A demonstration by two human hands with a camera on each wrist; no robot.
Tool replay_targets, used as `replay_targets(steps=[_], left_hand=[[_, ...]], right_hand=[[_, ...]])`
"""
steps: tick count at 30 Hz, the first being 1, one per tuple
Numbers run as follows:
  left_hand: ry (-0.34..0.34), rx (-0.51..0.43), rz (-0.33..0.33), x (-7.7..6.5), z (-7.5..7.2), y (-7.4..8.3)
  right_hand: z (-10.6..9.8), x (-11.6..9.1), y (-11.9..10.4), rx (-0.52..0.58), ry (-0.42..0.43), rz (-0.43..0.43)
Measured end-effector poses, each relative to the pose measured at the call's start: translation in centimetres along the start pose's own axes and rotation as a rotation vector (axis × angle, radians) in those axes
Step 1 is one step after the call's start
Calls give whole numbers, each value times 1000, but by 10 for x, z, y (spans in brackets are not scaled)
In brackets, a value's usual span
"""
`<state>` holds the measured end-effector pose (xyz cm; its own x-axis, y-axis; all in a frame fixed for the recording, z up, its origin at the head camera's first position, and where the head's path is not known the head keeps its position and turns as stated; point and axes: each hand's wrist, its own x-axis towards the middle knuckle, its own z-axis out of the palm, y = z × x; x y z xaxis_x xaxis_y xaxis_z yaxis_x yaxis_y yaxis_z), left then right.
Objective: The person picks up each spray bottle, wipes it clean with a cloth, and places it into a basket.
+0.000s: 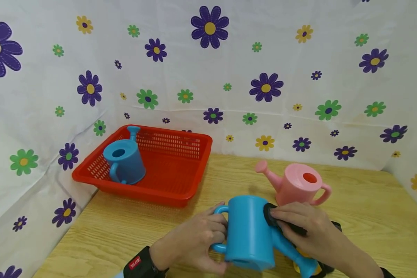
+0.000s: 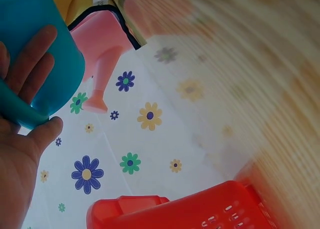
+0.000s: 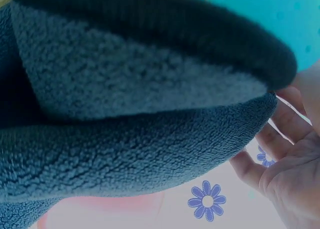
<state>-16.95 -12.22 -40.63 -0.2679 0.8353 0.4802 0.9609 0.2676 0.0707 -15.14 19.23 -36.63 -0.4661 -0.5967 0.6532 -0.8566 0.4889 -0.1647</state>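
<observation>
My left hand [image 1: 201, 235] grips the handle of a light blue watering can [image 1: 248, 231], its fingers passing through the loop. The can is tilted over the front of the table, its spout pointing down to the right. My right hand [image 1: 312, 227] holds a folded fleecy cloth [image 3: 140, 74], dark grey with a black edge, against the can's side near the base of the spout. A yellow part of the cloth [image 2: 85, 1] with a white label shows in the left wrist view. Just behind the right hand stands a pink watering can [image 1: 293, 185].
A red plastic basket [image 1: 170, 173] with slotted walls sits at the back left. Inside its left end is another blue watering can [image 1: 125, 166]. Behind the wooden table [image 1: 132, 224] hangs a white flowered sheet [image 1: 180, 69].
</observation>
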Motion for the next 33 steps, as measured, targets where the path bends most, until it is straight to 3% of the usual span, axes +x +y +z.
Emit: replay_targets(steps=[12, 19, 25, 33], left_hand=[[-26, -56, -70, -1, -2, -4], [-64, -59, -92, -2, -1, -6], [-63, -59, -85, -3, -1, -7], [-45, -17, -54, -3, -1, -6]], right_hand=[[-6, -6, -8, 56, -77, -119], [-8, -13, -15, 157, -137, -99], [-7, -14, -18, 123, -168, -132], [-5, -11, -14, 14, -86, -142]])
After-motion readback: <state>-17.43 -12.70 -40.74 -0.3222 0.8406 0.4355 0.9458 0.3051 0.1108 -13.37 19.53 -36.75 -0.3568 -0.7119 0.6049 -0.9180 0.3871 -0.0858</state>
